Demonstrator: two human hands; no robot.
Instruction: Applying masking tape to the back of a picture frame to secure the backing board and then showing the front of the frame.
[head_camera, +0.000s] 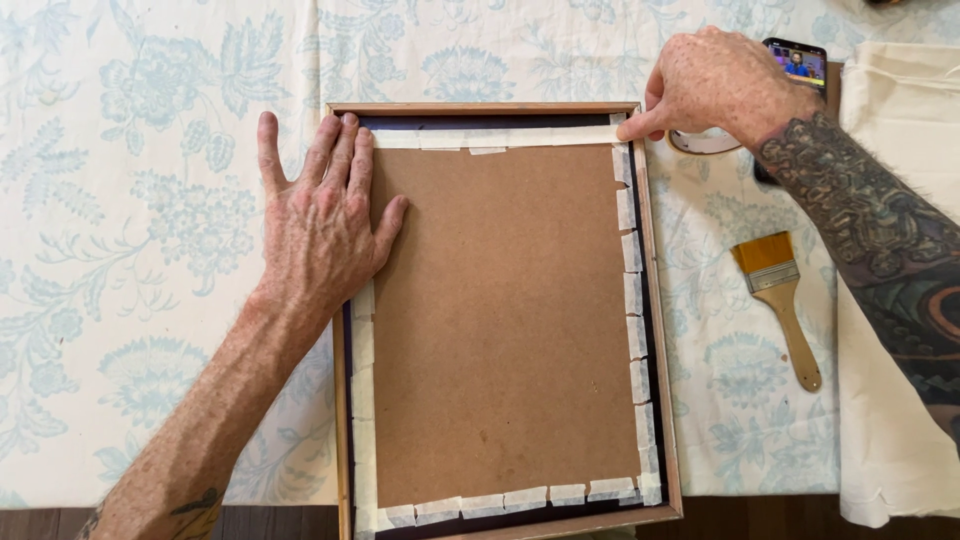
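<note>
Left hand spread flat on upper left corner of picture frame, face down mid-tabletop. Right hand, fingers curled, index pressing masking tape strip at frame's upper right corner. Tape roll beneath; paintbrush toward right edge.

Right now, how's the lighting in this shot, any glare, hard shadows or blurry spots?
Head view: soft, even light; only faint shadows beside the left hand on the picture frame and under the right hand. No glare on the brown backing board; the phone screen glows brightly. Focus is sharp on the masking tape strips and paintbrush, with no evident motion blur.
</note>
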